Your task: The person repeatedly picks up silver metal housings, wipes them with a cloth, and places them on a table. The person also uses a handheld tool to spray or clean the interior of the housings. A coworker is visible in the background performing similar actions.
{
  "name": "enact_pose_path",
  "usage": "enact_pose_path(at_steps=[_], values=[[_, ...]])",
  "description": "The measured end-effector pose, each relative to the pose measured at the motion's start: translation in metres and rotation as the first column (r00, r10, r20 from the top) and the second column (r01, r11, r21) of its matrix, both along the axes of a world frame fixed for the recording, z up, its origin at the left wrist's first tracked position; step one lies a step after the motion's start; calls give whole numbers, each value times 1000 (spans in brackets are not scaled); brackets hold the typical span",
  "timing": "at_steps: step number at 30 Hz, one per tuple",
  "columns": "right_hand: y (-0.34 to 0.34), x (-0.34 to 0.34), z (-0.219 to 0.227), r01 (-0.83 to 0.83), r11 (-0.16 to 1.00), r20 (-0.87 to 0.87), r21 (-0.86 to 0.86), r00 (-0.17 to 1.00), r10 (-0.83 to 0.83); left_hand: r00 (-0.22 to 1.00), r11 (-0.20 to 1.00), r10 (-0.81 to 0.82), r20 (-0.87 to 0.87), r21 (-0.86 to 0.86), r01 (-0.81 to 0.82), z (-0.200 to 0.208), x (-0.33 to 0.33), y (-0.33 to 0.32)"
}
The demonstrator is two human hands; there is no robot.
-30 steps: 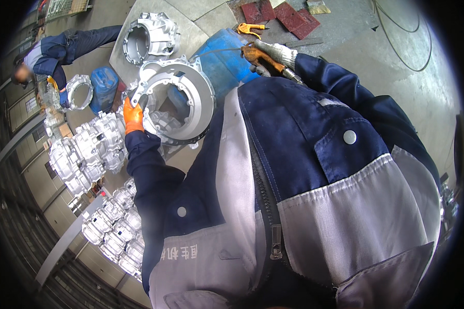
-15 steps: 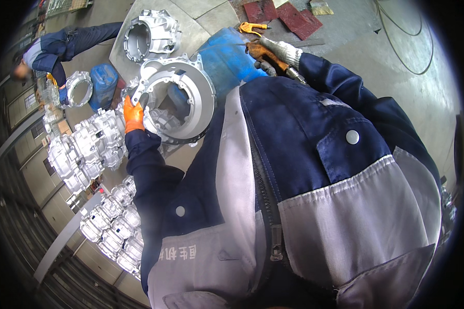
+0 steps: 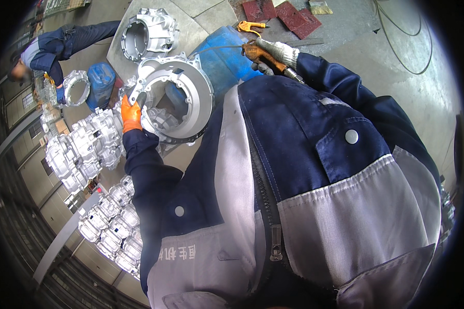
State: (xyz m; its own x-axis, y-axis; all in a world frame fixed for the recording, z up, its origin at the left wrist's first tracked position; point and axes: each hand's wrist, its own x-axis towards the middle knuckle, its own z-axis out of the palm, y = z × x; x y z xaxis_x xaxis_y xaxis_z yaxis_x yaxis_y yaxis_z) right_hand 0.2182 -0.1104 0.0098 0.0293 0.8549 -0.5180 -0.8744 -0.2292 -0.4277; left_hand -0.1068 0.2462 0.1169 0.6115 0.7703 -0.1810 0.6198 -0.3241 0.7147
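Observation:
My left hand (image 3: 132, 114), in an orange glove, grips the rim of a large ring-shaped cast metal housing (image 3: 203, 98), which stands with its round opening showing. White-gloved, my right hand (image 3: 278, 53) is closed around an orange-brown air tool (image 3: 266, 54) with a metal fitting at its rear. From the tool's front a thin rod reaches left over a blue plastic drum (image 3: 219, 59), toward the housing's far edge. The rod's tip is hard to make out. Part of the right hand's fingers is hidden behind the tool.
A second housing (image 3: 149, 35) rests on a grey slab at the far left. An orange air gun (image 3: 251, 27) lies near dark red sheets (image 3: 298, 20). Several stacked castings (image 3: 85, 147) fill the left side. Beyond them a co-worker (image 3: 49, 49) bends over another ring casting (image 3: 77, 88).
The air tool has shifted slightly left, and its thin rod now shows more plainly over the drum. My left hand keeps its grip on the housing. The co-worker has barely moved.

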Motion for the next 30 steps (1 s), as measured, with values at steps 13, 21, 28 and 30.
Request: enact_pose_path(at_steps=[13, 21, 28, 30], values=[[-7, 17, -53, -63, 994, 34, -92, 997, 67, 975, 976, 217, -55, -10, -218, -12, -5, 7], [-16, 13, -64, -142, 989, 49, -49, 988, 144, 935, 946, 321, -149, 96, -309, -20, -14, 38], [-15, -2, -73, -178, 984, -37, 1, 983, 178, 943, 949, 309, -127, 108, -297, -30, -30, 51], [-13, -1, -77, -221, 975, 27, -23, 975, 222, 928, 938, 340, -155, 124, -323, -29, -30, 50]])
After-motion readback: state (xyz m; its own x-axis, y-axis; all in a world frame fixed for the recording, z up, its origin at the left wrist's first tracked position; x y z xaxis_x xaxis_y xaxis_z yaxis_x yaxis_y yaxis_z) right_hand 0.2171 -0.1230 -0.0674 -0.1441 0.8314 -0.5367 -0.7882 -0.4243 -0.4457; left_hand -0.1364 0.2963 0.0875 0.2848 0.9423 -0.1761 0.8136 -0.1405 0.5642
